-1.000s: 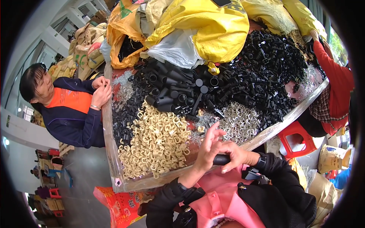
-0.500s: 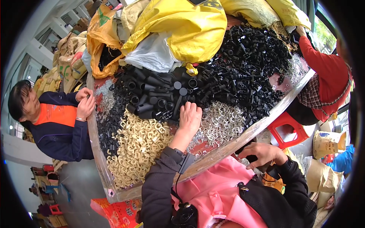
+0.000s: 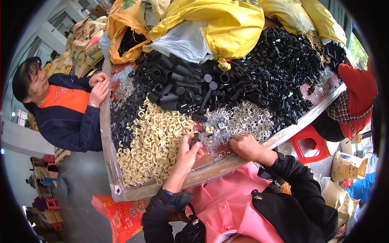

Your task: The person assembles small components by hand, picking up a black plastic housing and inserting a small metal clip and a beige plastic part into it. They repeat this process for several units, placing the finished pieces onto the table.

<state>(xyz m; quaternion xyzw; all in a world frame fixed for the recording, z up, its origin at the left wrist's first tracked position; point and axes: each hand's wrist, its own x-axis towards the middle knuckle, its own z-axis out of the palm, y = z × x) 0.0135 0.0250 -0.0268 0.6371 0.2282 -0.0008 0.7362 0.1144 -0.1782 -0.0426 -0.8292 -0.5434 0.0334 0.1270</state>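
Note:
My left hand (image 3: 187, 153) is closed on a small black plastic part (image 3: 195, 139), held between thumb and fingers at the right edge of a heap of cream-coloured clips (image 3: 156, 141). Closed too, with its fingertips curled down, my right hand (image 3: 246, 146) rests by the near side of a pile of silver metal clips (image 3: 252, 119). Whatever it pinches is hidden. Between the two hands lie small loose metal bits (image 3: 214, 135). Beyond them are black plastic tubes (image 3: 166, 97) and a wide heap of small black parts (image 3: 279, 73).
A raised wooden rim (image 3: 214, 174) edges the table. Yellow sacks (image 3: 227, 28) and an orange sack (image 3: 121, 28) stand at the back. One person (image 3: 60, 105) handles something small at the left; another in a red sleeve (image 3: 354, 85) is at the right, near a red stool (image 3: 310, 141).
My left hand has drawn back from the black tubes toward me, now with a black part in it. My right hand has come from beside my lap onto the table. The whole view has shifted.

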